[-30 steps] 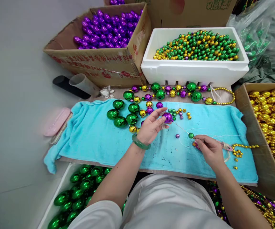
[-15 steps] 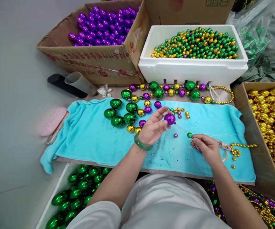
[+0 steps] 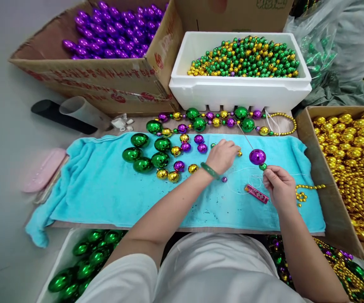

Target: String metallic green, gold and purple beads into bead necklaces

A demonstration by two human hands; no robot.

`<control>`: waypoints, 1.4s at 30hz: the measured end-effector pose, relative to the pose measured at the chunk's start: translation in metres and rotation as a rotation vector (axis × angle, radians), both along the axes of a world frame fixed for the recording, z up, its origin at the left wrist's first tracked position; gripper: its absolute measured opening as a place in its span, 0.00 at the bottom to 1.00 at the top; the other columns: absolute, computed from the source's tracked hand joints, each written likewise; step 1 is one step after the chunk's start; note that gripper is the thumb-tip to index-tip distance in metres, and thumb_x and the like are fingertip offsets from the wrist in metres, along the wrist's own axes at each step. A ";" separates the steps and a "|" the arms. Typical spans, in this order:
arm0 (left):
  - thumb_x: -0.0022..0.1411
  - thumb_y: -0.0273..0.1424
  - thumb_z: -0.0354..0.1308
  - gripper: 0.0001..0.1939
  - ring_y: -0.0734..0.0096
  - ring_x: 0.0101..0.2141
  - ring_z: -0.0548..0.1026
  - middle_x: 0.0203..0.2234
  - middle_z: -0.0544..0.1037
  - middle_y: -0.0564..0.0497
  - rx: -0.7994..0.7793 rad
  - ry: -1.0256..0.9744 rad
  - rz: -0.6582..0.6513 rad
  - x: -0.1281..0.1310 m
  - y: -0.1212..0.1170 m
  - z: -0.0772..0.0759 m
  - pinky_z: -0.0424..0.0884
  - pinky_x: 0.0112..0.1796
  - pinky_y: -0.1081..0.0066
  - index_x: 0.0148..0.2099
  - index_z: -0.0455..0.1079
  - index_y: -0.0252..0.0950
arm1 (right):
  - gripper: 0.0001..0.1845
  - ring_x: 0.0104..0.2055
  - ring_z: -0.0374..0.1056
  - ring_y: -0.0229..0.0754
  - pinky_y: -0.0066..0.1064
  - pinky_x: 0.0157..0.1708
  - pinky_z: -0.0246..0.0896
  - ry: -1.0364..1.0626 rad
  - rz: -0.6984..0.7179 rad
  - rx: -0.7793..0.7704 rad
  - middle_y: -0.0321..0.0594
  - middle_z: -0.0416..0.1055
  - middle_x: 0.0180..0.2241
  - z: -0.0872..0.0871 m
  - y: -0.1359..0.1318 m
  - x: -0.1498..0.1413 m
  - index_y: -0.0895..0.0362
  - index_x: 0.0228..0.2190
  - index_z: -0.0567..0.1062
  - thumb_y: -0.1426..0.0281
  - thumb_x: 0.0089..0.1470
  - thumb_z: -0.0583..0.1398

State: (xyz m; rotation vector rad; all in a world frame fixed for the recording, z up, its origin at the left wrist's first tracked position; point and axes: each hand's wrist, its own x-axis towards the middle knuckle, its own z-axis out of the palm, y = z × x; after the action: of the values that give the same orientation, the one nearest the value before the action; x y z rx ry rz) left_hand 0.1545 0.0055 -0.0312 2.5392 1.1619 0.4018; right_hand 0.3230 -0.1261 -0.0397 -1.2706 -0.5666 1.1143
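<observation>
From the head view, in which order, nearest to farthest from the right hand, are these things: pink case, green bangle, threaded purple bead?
From the right hand:
1. Threaded purple bead, just ahead, slightly left.
2. Green bangle, farther left.
3. Pink case, far left.

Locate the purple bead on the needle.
Head view, right of centre, over the turquoise towel: the purple bead sits on the needle, right beside the small green bead at the right hand.
</observation>
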 end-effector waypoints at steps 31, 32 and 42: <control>0.56 0.18 0.57 0.07 0.80 0.28 0.75 0.27 0.75 0.52 -1.246 -1.632 0.546 -0.036 -0.015 0.040 0.71 0.30 0.80 0.37 0.71 0.32 | 0.11 0.20 0.55 0.31 0.26 0.20 0.52 -0.322 0.055 -0.067 0.32 0.64 0.17 -0.002 -0.016 -0.012 0.58 0.27 0.80 0.63 0.44 0.67; 0.55 0.18 0.58 0.08 0.80 0.28 0.75 0.27 0.75 0.53 -1.237 -1.623 0.543 -0.037 -0.015 0.039 0.71 0.30 0.80 0.37 0.71 0.32 | 0.11 0.20 0.55 0.31 0.26 0.20 0.52 -0.321 0.055 -0.073 0.32 0.64 0.17 -0.002 -0.016 -0.013 0.58 0.27 0.80 0.63 0.44 0.67; 0.47 0.21 0.67 0.32 0.75 0.36 0.73 0.35 0.74 0.54 -0.596 -1.295 0.422 -0.025 -0.039 0.037 0.70 0.40 0.74 0.54 0.65 0.42 | 0.11 0.19 0.53 0.29 0.24 0.17 0.48 -0.303 0.093 -0.095 0.32 0.63 0.18 0.000 -0.015 -0.016 0.58 0.28 0.79 0.62 0.46 0.67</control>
State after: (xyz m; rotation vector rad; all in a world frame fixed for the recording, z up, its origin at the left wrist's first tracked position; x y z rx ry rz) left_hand 0.1299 -0.0340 0.0054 1.0560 0.9714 1.2845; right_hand 0.3074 -0.1410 -0.0400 -1.5220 -0.8130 1.0408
